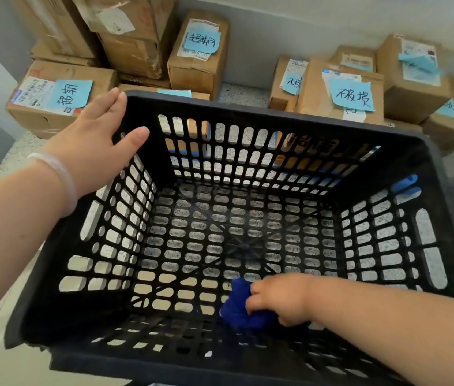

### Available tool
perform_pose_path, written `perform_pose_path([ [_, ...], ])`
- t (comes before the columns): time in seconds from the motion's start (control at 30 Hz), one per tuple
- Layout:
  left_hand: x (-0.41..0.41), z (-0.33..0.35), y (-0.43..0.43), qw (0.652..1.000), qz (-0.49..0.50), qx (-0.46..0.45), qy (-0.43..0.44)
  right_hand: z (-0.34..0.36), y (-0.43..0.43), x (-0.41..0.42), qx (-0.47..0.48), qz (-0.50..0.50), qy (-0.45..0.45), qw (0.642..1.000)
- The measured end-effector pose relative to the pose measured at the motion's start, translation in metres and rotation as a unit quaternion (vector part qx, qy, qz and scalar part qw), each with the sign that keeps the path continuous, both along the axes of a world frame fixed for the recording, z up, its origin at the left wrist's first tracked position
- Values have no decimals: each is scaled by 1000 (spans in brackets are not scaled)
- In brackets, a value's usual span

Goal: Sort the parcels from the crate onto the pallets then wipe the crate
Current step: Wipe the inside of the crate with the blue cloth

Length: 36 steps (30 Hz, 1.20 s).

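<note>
Inside the crate, the right hand grips a cloth.

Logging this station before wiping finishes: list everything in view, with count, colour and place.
crate: one, black slotted plastic, centre, no parcels inside
cloth: one, dark blue, bunched on the crate floor by the near wall
left parcels: several, brown cardboard, stacked beyond the crate
right parcels: several, brown cardboard, beyond the crate
paper notes: several, light blue, handwritten, on the parcels
floor: speckled, pale
bracelet: one, pale, left wrist
left hand: fingers straight, resting on the crate's far-left corner
right hand: inside the crate, gripping the cloth
</note>
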<state>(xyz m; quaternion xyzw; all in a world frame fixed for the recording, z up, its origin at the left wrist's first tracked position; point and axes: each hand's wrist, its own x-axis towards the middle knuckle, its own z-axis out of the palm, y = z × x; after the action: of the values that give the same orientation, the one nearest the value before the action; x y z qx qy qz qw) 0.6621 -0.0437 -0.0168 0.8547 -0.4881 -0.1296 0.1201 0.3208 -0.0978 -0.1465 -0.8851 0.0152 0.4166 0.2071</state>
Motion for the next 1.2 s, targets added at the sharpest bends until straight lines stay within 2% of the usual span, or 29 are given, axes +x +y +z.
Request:
perform_pose_path([
  [0.07, 5, -3, 0, 1000, -4, -12, 17, -5, -21, 2, -52, 46, -57, 996],
  [0.13, 8, -7, 0, 1000, -11, -22, 20, -10, -45, -1, -110, 41, -107, 987],
  [0.33, 14, -15, -2, 999, -5, -44, 19, -3, -124, -7, -313, -93, -140, 935],
  [0.43, 19, -21, -1, 999, 4, -45, 3, -4, -141, -13, -363, -152, -123, 911],
  [0.57, 19, -23, -2, 999, 12, -52, 0, -16, -123, -20, -329, -233, -75, 912],
  [0.67, 15, -19, -2, 998, 24, -46, 21, -13, -120, -19, -302, -251, -42, 919],
  [0.87, 15, -16, -3, 999, 18, -35, 33, 10, -82, -32, -168, -153, 63, 972],
  [1.0, 15, -17, -5, 999, 22, -31, 36, 24, -53, -41, -89, -170, 170, 967],
  [1.1, 14, -17, -3, 998, 25, -40, 46, 23, -28, -48, -47, -115, 256, 958],
  [1.2, 12, -16, -4, 998, 22, -43, 49, 22, -32, -53, -52, -169, 259, 950],
])
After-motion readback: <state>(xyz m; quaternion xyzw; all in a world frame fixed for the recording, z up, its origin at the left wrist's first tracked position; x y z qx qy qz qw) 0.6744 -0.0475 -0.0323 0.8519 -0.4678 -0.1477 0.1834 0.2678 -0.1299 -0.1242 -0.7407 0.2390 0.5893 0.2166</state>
